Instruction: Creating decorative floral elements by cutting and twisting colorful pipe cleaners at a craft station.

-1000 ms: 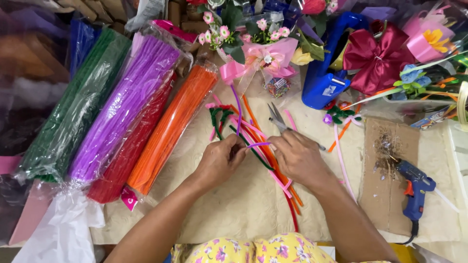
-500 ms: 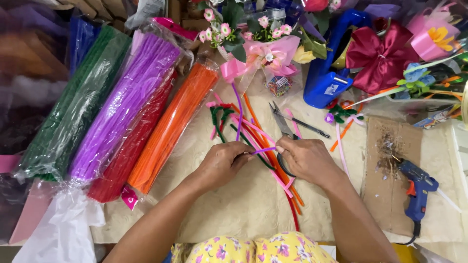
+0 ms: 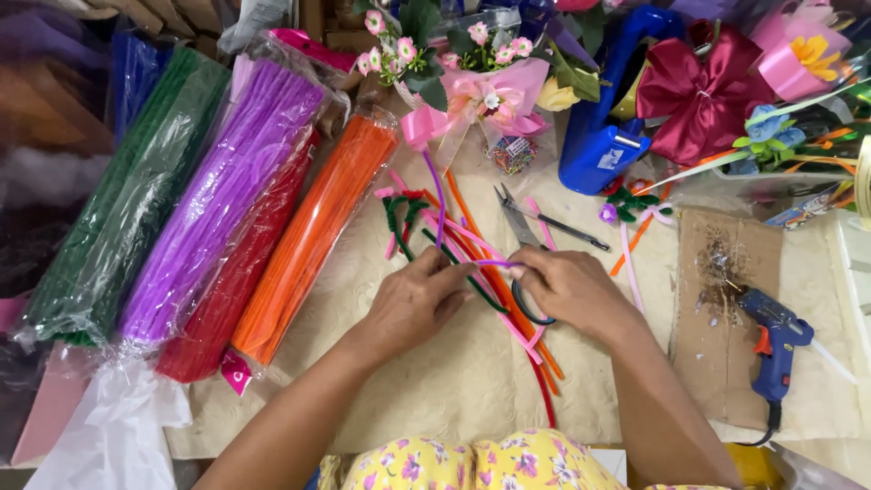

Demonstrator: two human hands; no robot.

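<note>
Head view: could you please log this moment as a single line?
left hand: pinching purple pipe cleaner | right hand: holding other end | loose pipe cleaners: underneath | scissors: behind | glue gun: right

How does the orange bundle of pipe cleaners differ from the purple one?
The orange bundle is slimmer and lies nearer the left hand; the purple bundle is thicker and lies farther left, overlapping a red bundle. Both are wrapped in clear plastic and lie slanted the same way.

We count five bagged bundles of pipe cleaners (image 3: 245, 191) from nine to eleven o'clock, one glue gun (image 3: 771, 340) at four, one scissors (image 3: 531, 222) at center.
</note>
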